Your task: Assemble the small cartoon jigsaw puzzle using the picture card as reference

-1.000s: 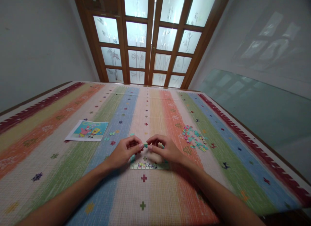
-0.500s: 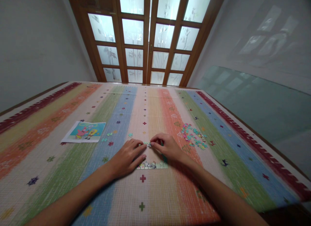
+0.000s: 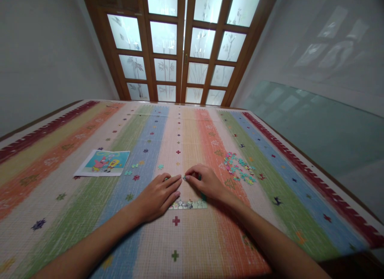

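Note:
My left hand (image 3: 157, 195) lies flat on the striped cloth (image 3: 90, 215), fingers stretched out toward the middle, and holds nothing. My right hand (image 3: 204, 183) is curled with its fingertips pinched on a small jigsaw piece (image 3: 183, 178) resting on the cloth, just past my left fingertips. A short joined row of puzzle pieces (image 3: 189, 205) lies right in front of both hands. A pile of loose pieces (image 3: 240, 169) sits to the right of my right hand.
A picture card with cartoon figures (image 3: 103, 163) lies at the left, with a few stray pieces (image 3: 135, 167) beside it. A wooden glazed door (image 3: 180, 47) stands behind the table. A glass sheet (image 3: 315, 131) leans on the right wall.
Both hands came down from holding a piece in the air. My left hand let go and flattened on the cloth; my right hand lowered the piece onto the cloth.

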`<action>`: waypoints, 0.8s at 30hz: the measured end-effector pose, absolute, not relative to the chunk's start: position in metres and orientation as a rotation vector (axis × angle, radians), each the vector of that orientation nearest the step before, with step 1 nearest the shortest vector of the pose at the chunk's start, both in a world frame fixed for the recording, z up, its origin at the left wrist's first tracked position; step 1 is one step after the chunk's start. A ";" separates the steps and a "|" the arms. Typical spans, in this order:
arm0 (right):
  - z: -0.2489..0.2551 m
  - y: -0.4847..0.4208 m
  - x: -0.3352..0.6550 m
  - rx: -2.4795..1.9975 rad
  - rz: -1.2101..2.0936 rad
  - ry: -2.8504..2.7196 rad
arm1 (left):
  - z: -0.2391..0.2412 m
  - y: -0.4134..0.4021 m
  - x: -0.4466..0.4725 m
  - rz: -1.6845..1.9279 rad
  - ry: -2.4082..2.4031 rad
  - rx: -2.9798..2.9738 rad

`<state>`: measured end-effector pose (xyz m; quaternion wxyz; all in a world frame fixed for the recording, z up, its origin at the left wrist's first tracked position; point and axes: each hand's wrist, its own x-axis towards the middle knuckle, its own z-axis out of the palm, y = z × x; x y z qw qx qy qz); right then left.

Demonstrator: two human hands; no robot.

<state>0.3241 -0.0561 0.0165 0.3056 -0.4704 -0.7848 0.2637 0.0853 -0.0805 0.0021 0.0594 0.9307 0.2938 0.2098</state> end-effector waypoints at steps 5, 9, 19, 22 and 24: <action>0.017 -0.057 0.321 -1.253 0.706 -2.070 | 0.001 -0.080 0.085 0.617 0.902 2.827; 0.016 -0.057 0.319 -1.263 0.681 -2.071 | 0.001 -0.080 0.084 0.628 0.914 2.825; 0.005 -0.055 0.317 -1.157 0.356 -2.221 | 0.003 -0.080 0.084 0.649 0.898 2.828; 0.004 -0.055 0.317 -1.118 0.303 -2.236 | 0.004 -0.081 0.085 0.647 0.896 2.831; 0.004 -0.056 0.317 -1.057 0.264 -2.265 | 0.005 -0.081 0.085 0.647 0.895 2.825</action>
